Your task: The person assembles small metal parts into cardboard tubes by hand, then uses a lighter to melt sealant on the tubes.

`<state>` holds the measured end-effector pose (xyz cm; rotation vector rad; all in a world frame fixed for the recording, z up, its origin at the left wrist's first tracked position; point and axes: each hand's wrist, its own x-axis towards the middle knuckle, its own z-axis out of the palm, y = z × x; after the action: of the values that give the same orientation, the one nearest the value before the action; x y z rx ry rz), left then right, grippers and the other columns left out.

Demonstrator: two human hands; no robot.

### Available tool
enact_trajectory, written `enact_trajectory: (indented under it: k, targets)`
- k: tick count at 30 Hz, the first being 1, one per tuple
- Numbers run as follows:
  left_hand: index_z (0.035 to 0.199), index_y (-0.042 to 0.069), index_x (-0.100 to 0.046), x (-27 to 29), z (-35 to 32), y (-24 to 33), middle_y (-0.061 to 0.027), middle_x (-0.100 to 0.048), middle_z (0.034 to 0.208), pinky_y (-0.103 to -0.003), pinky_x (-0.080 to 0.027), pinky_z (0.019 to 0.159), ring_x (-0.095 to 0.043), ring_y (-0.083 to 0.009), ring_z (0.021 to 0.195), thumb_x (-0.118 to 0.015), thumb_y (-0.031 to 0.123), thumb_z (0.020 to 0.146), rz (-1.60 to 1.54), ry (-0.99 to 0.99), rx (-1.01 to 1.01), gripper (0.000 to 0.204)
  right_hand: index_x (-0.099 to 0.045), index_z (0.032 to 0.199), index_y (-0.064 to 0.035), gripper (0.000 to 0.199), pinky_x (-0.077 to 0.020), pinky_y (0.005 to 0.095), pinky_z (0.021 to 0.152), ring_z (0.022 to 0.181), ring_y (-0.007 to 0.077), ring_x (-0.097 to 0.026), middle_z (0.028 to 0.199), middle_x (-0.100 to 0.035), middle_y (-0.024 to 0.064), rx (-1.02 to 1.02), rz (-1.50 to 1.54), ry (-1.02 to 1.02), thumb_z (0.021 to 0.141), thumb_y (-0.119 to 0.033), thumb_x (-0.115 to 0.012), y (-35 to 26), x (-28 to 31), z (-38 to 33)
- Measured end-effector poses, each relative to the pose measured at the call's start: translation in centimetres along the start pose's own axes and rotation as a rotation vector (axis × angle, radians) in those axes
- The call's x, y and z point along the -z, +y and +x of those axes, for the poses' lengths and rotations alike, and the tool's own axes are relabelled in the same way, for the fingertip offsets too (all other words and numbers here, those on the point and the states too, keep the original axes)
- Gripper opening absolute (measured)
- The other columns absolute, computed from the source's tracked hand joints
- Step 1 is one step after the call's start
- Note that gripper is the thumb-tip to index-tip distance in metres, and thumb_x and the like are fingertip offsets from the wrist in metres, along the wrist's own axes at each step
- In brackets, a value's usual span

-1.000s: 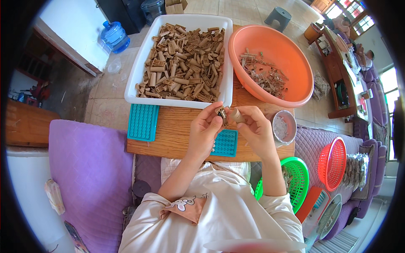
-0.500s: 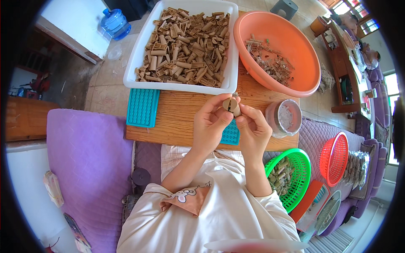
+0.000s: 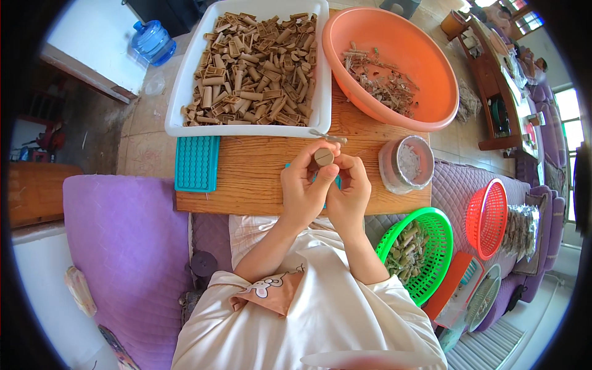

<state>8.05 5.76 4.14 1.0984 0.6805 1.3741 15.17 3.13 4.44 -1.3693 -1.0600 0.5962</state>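
Observation:
A small brown plastic cylinder (image 3: 324,156), its round end with a slit line facing up, is pinched between the thumb and fingers of my left hand (image 3: 303,184). My right hand (image 3: 349,191) is closed against its right side, fingers curled and partly hidden behind the thumb. Just beyond the fingertips a thin, greyish-tan bit (image 3: 335,139) sticks out toward the white tub; its kind is too small to tell. Both hands hover over the near part of the wooden table (image 3: 246,163). Beneath them a second teal tray (image 3: 338,180) shows only in pieces.
A white tub (image 3: 172,111) heaped with brown plastic pieces (image 3: 259,68) and an orange basin (image 3: 431,68) with scraps stand behind. Left lies a teal dimpled tray (image 3: 196,163); right, a round container (image 3: 390,166). A green basket (image 3: 439,253) and red basket (image 3: 487,216) sit at my right.
The gap across the brown cylinder's end has narrowed to a thin line. My right hand has come in closer to my left. The whole view has shifted slightly.

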Motion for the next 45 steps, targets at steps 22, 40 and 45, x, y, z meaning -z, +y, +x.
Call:
enact_trajectory:
  k: [22, 40, 45]
  targets:
    - [0.103, 0.005, -0.043, -0.3, 0.7, -5.6, -0.0046, -0.05, 0.089, -0.032, -0.041, 0.081, -0.048, -0.0175, 0.093, -0.041, 0.042, 0.087, -0.29, -0.016, 0.336, 0.04, -0.057, 0.09, 0.0028, 0.022, -0.0428, 0.0273, 0.05, 0.051, 0.0175, -0.053, 0.062, -0.056, 0.013, -0.254, -0.149, -0.262, 0.075, -0.012, -0.059, 4.1, 2.6, 0.7]
    - [0.113, 0.004, -0.04, -0.5, 0.5, -2.2, -0.0109, -0.052, 0.106, -0.034, -0.037, 0.088, -0.049, -0.0189, 0.101, -0.037, 0.041, 0.088, -0.391, -0.257, 0.353, 0.045, -0.056, 0.087, -0.0002, 0.024, -0.0421, 0.0243, 0.048, 0.055, 0.0161, -0.052, 0.071, -0.055, 0.0097, 0.235, -0.392, 0.093, 0.065, -0.002, -0.066, -1.3, 5.2, 0.7]
    - [0.11, 0.001, -0.042, -1.4, -0.3, -0.9, -0.0131, -0.052, 0.105, -0.031, -0.036, 0.089, -0.048, -0.0185, 0.101, -0.05, 0.04, 0.082, -0.18, -0.267, 0.073, 0.048, -0.057, 0.088, -0.0002, 0.024, -0.0404, 0.0235, 0.046, 0.054, 0.0138, -0.051, 0.07, -0.055, 0.0086, 0.268, -0.34, 0.082, 0.066, -0.001, -0.065, -2.5, 5.8, 0.7]
